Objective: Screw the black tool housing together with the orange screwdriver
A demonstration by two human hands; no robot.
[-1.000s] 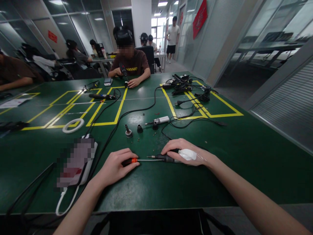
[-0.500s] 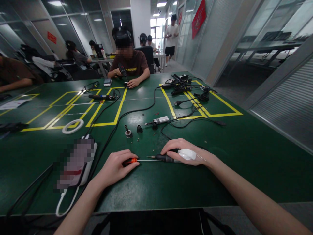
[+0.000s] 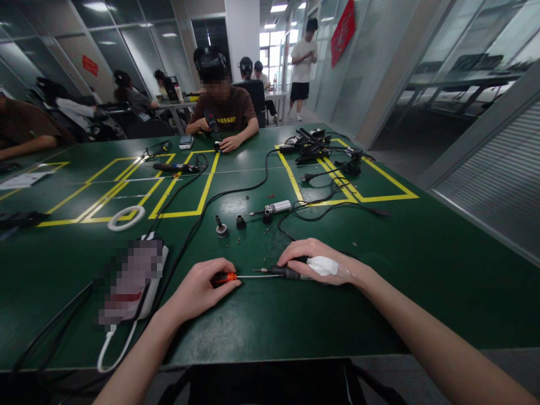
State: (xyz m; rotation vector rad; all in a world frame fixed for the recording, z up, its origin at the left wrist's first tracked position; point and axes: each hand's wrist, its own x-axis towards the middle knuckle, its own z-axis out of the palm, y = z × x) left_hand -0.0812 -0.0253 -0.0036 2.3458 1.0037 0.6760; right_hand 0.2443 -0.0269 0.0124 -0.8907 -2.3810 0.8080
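Observation:
My left hand [image 3: 206,284] is closed around the orange and black handle of a screwdriver [image 3: 230,277]. The screwdriver lies level, its thin shaft running right to the black tool under my other hand; whether the tip touches it, I cannot tell. My right hand [image 3: 318,261], with a white patch on its back, grips that black handheld tool [image 3: 289,273], whose narrow metal tip points left. The fingers hide its rear. Beyond the hands lie a silver cylinder [image 3: 279,207] with a cord, two small black nozzles [image 3: 241,222] and a round metal piece with a stem [image 3: 221,228].
A phone [image 3: 133,275] on a white block lies left, with cables [image 3: 185,242] running past it. A tape ring [image 3: 125,217] is farther back. Cords and plugs [image 3: 312,146] pile up at the far right. A co-worker [image 3: 223,112] sits across the green table [image 3: 261,326] using a power tool.
Both my hands and what they hold stay almost still. In the background, a standing person in white has come closer and shifted slightly right.

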